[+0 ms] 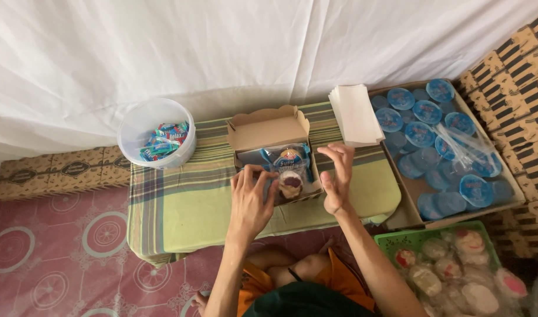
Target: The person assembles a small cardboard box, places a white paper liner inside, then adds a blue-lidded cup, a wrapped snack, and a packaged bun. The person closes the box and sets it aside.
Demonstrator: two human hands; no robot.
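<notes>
Small brown cardboard snack box (269, 130), lid hinged open and upright, resting mid-table on striped cloth, containing a clear-wrapped round pastry (291, 183) and blue-labelled sealed plastic cup (288, 157), both lying flat.

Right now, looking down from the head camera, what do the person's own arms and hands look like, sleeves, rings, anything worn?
Both forearms are bare, with no sleeves reaching them. The left hand and right hand show no gloves, and no rings, watch or bracelets can be made out. The fingers are slim and uncovered. The only clothing visible is an orange garment low in the frame by the lap, beside a dark green rounded shape at the bottom edge.
</notes>
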